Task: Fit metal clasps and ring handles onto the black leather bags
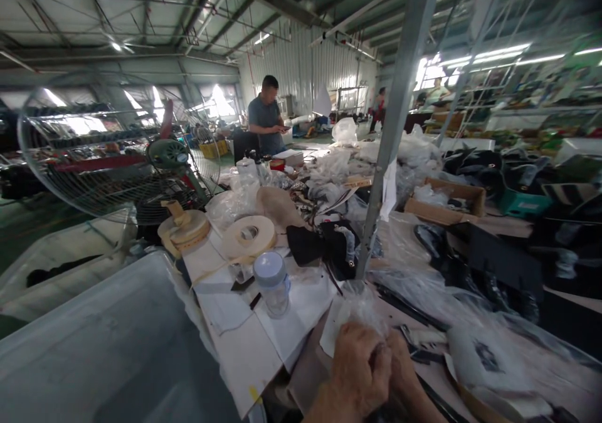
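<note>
At the table's near edge, my left hand is closed, its fingers curled in against the bunched end of a clear plastic bag. Pressed close beside it, my right hand is also closed at the bag, with its fingertips partly hidden by the left. Whatever lies inside the bag or between the palms cannot be made out. A white sheet lies under the bag. To the left stands a clear jar with a grey-blue lid.
A metal post rises just beyond my hands. Tape rolls, black bag pieces and plastic wrapping crowd the table. A large plastic bin and a caged fan stand left. A person stands across the table.
</note>
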{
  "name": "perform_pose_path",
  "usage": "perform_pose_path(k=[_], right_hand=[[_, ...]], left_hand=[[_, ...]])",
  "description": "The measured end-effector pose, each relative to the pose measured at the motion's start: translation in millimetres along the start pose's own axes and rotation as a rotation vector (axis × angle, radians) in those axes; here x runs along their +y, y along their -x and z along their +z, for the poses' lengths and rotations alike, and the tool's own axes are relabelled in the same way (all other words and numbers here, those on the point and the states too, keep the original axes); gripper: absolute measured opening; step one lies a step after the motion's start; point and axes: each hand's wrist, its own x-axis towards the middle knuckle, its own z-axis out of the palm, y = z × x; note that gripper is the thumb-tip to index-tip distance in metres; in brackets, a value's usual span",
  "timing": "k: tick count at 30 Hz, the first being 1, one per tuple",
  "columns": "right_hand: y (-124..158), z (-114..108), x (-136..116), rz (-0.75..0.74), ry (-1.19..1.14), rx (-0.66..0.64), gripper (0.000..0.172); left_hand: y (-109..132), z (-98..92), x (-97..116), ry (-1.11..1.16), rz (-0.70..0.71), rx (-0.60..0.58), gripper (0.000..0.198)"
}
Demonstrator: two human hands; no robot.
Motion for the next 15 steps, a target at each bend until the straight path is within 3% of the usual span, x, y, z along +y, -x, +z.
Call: perform_pose_path(k=[3, 6, 8, 10, 15], right_hand=[[-1.2, -2.2, -7.3, 0.101, -0.134, -0.001, 0.041], [-7.1, -4.1, -17.8, 0.221, -0.324, 0.023, 0.047], [-16.8, -3.9, -30.1, 0.244, -0.377, 0.011, 0.054], [-32.2, -0.2, -49.0, 0.228, -0.386, -0.018, 0.058], [-90.2, 32.1, -109.8, 0.069, -0.458, -0.021, 0.055]], left_hand=[[20.2, -6.5, -17.5, -0.089, 0.006, 0.197, 0.021], [43.4, -15.5, -50.2, -0.253, -0.05, 0.365, 0.024], [57.3, -18.6, -75.5, -0.343, -0.085, 0.415, 0.024], [68.8, -18.2, -97.5, -0.376, -0.093, 0.399, 0.024], [87.7, -4.1, -130.5, -0.437, -0.107, 0.198, 0.021]])
